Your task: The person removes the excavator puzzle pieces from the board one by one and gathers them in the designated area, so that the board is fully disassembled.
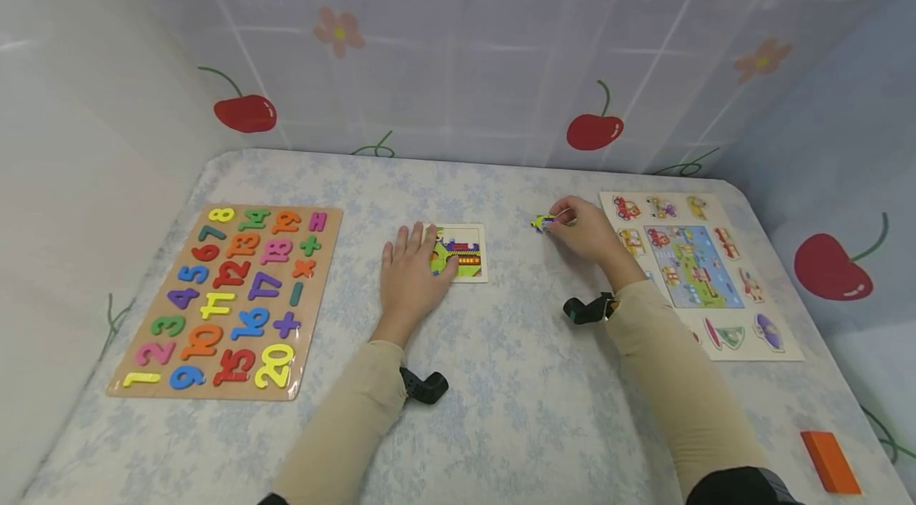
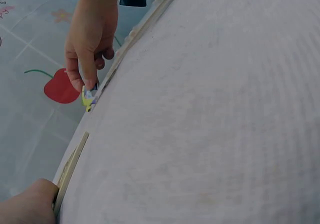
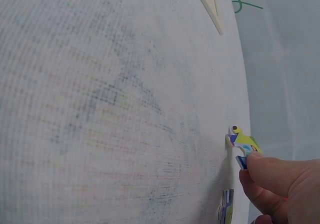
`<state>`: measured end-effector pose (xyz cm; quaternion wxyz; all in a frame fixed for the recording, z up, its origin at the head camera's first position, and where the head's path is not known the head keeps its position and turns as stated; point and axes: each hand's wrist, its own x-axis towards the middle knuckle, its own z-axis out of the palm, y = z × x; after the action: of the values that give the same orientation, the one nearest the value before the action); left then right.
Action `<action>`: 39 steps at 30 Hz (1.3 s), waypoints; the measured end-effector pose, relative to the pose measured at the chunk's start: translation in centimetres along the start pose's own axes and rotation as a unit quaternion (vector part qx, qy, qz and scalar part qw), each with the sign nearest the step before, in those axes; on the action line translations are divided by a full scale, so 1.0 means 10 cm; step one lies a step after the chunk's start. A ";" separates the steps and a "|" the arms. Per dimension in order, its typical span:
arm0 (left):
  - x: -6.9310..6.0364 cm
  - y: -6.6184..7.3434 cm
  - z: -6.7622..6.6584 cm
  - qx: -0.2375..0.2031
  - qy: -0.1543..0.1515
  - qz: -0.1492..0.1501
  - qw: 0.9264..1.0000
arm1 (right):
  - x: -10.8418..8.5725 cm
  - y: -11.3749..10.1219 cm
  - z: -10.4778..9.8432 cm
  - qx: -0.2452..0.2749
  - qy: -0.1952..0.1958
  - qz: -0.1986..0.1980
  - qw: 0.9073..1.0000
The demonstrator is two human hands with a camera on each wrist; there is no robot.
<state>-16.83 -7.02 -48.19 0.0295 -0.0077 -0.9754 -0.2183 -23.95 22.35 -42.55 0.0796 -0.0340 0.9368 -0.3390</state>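
My left hand [image 1: 413,274] lies with fingers extended over the left side of a small framed jigsaw puzzle [image 1: 483,250], its thumb across the picture of a colourful vehicle. In the left wrist view, that puzzle's edge [image 2: 71,171] shows beside the left hand [image 2: 30,204]. To the right, my right hand [image 1: 581,228] pinches a yellow-green and blue jigsaw piece [image 1: 541,223] between thumb and fingers. The right wrist view shows this piece [image 3: 244,141] tilted by the fingertips, just above the table. Another jigsaw piece [image 3: 226,206] lies below the hand there.
A wooden board of coloured numbers [image 1: 309,314] lies at the left. On the right, partly behind the right forearm, is a picture peg board [image 1: 773,282]. An orange block [image 1: 830,463] sits near the front right edge. A printed curtain [image 1: 458,52] stands behind the table.
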 end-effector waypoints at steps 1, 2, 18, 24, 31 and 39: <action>0.00 -0.01 0.01 -0.001 0.001 0.001 1.000 | 0.00 0.00 0.00 0.000 -0.001 0.002 1.000; 0.00 -0.01 0.01 0.000 0.002 0.001 1.000 | 0.00 0.01 0.00 -0.001 -0.002 0.003 1.000; -0.01 0.00 0.00 -0.002 0.005 0.000 1.000 | 0.04 0.01 0.07 -0.086 0.034 -0.002 0.996; -0.01 0.01 -0.01 -0.001 0.003 -0.002 1.000 | 0.04 -0.02 0.09 -0.112 0.042 0.000 0.993; 0.00 0.02 -0.02 -0.001 -0.003 -0.007 1.000 | 0.03 -0.01 0.11 -0.152 0.059 -0.014 0.987; 0.00 0.01 -0.01 -0.007 0.002 -0.007 1.000 | 0.02 -0.03 0.07 -0.118 0.081 -0.020 0.989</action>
<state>-16.82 -6.95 -48.07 0.0296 -0.0005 -0.9737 -0.2258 -24.06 21.69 -42.91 -0.0079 -0.0340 0.9728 -0.2292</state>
